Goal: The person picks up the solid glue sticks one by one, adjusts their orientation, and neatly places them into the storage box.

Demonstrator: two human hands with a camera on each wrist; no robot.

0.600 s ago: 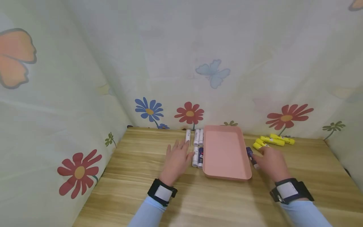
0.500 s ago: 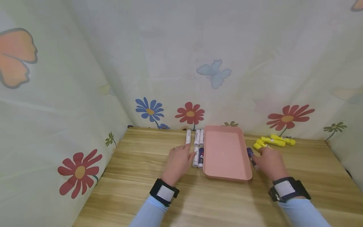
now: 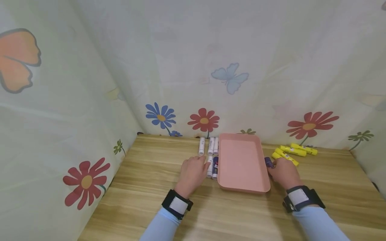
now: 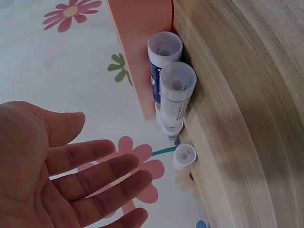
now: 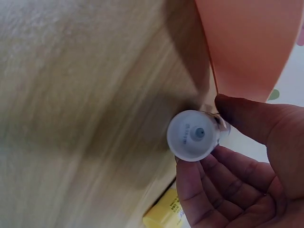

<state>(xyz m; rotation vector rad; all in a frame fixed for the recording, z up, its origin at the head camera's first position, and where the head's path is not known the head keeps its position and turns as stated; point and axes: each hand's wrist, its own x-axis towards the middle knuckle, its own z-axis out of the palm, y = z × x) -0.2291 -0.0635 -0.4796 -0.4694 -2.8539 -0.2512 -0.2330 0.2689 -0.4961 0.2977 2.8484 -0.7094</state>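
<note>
So there's a wood table (image 3: 235,214) with a pink tray (image 3: 241,164) on it, floor in plain view. Left hand (image 3: 191,172) is loose, fingers relaxed, near some white tubes (image 3: 211,146); right hand (image 3: 284,172) pinches a purple-capped tube (image 3: 269,162) just beside the tray's right wall

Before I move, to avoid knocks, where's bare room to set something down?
Bare: inside the pink tray; the table left of the left hand and in front of the tray. Crowded: tray's left, white tubes; tray's right, right hand and yellow tubes.
</note>
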